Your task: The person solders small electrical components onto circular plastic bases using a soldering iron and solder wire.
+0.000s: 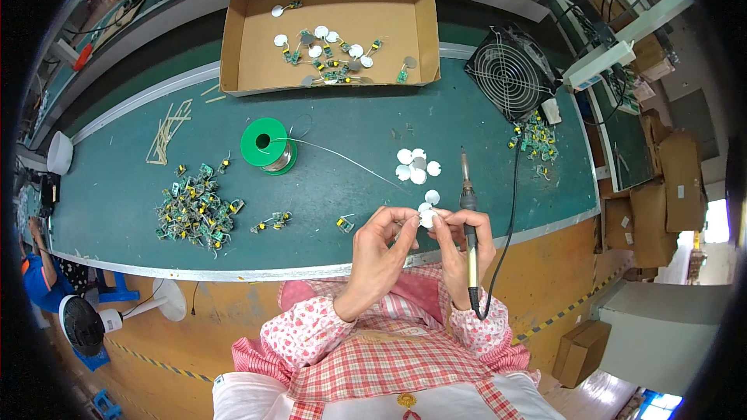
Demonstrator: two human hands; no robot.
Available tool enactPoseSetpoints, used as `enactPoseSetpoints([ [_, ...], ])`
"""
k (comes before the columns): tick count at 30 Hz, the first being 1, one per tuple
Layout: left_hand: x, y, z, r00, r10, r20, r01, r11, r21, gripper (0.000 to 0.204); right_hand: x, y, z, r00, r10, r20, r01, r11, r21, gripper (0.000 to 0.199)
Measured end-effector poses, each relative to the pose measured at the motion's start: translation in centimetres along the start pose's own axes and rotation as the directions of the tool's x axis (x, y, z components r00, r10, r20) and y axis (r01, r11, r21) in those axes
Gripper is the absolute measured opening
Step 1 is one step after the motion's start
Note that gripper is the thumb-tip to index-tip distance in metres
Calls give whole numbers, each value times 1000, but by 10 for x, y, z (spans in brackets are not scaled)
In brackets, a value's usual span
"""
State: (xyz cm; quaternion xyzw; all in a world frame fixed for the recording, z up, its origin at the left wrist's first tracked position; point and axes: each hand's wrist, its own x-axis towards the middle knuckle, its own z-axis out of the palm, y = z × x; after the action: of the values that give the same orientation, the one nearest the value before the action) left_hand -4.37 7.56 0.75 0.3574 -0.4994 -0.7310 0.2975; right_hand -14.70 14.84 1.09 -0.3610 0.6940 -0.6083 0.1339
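My left hand (381, 253) and my right hand (465, 243) meet just over the front edge of the green workbench (350, 132). Between the fingertips of both hands sits a small white round disc (427, 218). A soldering iron (468, 222) with a black cable is also clamped in my right hand, its tip pointing away from me. A few more white discs (417, 165) lie on the bench just beyond my hands. Thin solder wire runs from a green spool (266, 145) toward my fingers.
A heap of small green circuit boards (194, 206) lies at the left, with two loose ones (272, 222) nearer me. An open cardboard box (331, 19) at the back holds boards with discs. A black fan (510, 70) and more boards (535, 140) sit at the right.
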Motion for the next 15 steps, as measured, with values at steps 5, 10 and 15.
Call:
enactPoseSetpoints([
  [5,6,4,-3,995,-101,14,101,993,-53,16,10,-3,-6,956,-279,93,294,897,-331,23],
  [10,19,0,-7,994,-110,-13,108,986,-129,15,17,-29,-27,864,-460,204,498,724,-477,14],
  [15,23,4,-4,997,-42,-58,29,979,-200,14,4,-29,-34,915,-390,105,404,895,-191,12],
])
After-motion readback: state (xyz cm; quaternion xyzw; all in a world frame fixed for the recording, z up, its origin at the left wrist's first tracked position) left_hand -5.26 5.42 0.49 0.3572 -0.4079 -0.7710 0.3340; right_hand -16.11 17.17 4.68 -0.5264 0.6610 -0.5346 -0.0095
